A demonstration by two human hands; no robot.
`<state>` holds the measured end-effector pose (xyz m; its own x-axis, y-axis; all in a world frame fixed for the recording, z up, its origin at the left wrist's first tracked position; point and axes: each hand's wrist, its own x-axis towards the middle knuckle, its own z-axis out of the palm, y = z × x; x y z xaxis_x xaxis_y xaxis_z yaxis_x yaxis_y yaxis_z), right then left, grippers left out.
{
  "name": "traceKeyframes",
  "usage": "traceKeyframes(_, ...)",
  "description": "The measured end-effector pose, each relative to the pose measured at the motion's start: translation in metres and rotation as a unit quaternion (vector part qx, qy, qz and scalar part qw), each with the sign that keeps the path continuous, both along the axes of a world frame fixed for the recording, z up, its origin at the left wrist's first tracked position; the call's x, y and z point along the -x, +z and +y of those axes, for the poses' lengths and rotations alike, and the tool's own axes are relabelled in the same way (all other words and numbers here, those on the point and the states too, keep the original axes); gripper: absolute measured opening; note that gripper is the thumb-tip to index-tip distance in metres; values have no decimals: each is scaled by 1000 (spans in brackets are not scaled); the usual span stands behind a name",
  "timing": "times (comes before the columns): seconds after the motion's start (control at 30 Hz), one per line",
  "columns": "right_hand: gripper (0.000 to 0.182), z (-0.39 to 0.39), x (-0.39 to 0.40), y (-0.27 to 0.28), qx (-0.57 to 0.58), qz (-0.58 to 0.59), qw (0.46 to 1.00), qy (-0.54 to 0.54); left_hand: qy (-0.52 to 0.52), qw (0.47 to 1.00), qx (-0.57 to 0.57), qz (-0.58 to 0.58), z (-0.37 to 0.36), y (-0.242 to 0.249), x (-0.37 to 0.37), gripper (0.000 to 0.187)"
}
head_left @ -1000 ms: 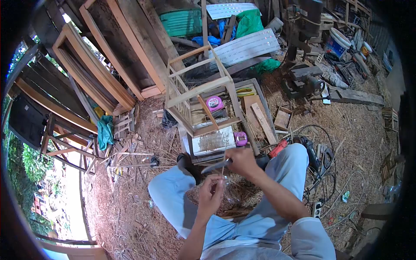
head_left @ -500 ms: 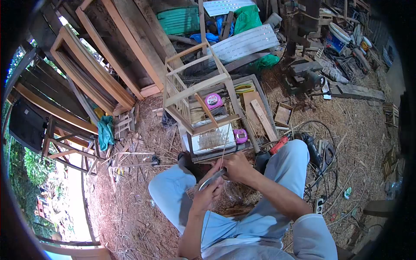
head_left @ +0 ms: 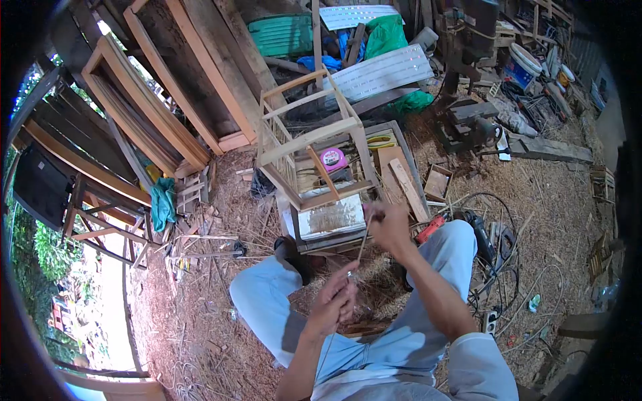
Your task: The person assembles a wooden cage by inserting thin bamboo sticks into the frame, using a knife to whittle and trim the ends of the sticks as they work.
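Note:
A thin wooden or bamboo strip (head_left: 364, 242) runs slantwise between my two hands. My right hand (head_left: 391, 230) is closed around its upper end, just in front of the low work table. Lower and to the left, my left hand (head_left: 331, 302) grips the strip, whose thin tail hangs down over my lap. A small shiny spot shows by the left fingers; the metal blade seen earlier is mostly hidden there. Beyond my hands a small wooden frame with slats (head_left: 311, 140) stands on the table (head_left: 401, 144). A pink tape measure (head_left: 332, 158) lies inside the frame.
Wooden boards (head_left: 406, 187) and a small open box (head_left: 438, 182) are right of the frame. A red-and-black power tool (head_left: 431, 228) and cables (head_left: 515, 267) lie beside my right knee. Long wooden frames (head_left: 144, 100) lean at the left. Shavings cover the floor.
My right hand has moved up and to the right, away from my left hand, drawing out the strip. The left hand has shifted slightly down, and the blade is now barely visible.

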<state>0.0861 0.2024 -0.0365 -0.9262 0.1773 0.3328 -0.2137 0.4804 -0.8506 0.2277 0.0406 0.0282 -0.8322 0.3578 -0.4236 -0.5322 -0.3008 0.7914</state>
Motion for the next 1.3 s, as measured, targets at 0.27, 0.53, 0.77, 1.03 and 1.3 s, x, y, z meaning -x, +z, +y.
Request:
traceKeyframes(0.27,29,-15,-20,11,5,7,992,123,114,992,-16,56,-15,5,32,45)
traceKeyframes(0.53,14,-21,-28,3,-116,119,966,199,111,990,72,39,-7,-16,33,20)
traceKeyframes(0.77,17,-24,-27,-1,-187,-13,973,137,124,976,169,55,13,-26,31,32)
traceKeyframes(1.03,12,20,19,-3,-167,-60,982,-65,90,979,169,73,26,-10,13,37)
traceKeyframes(1.3,19,-25,-21,-17,-192,75,965,160,132,986,96,37,5,-10,39,32)
